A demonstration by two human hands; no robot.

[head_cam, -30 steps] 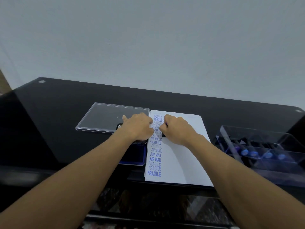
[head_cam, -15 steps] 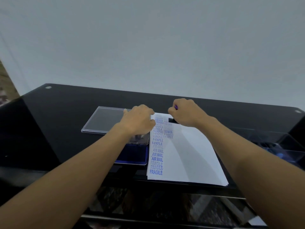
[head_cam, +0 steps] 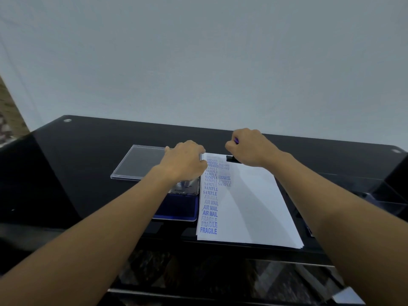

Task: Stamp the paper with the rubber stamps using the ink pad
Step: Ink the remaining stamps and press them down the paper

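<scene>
Black glossy glass worktop point(head_cam: 88, 151), reflective. A white paper point(head_cam: 254, 206) stack lies flat at frame centre, its edges squared. Blue prints point(head_cam: 210, 208) run down its left side in a column: AMENDED, SAMPLE, AIR MAIL, FRAGILE. A shorter, fainter second column sits just beside it on the right.

The blue rectangular ink pad point(head_cam: 176, 208) touches the paper's left edge. Its clear, flat plastic lid point(head_cam: 141, 162) lies toward the upper left.

Your right hand point(head_cam: 249, 149) grips the stamp point(head_cam: 231, 159) with its fingers curled round it. The stamp's black base is at the paper's far edge and a purple bit pokes out on top. I cannot tell whether the base touches the sheet.

Your left hand point(head_cam: 185, 164) rests knuckles-up where pad and paper meet, with its fingers tucked under. I cannot tell whether it holds anything.

A second ago your right hand was lower, on the second column and right beside the left hand. It is now further up-frame and apart from the left hand, and the second column is uncovered. The left hand has barely moved.

The clear organiser tray point(head_cam: 388, 195) at the right edge is mostly cut off by your forearm and its contents are unreadable. The top second-column prints are too blurred to read.
</scene>
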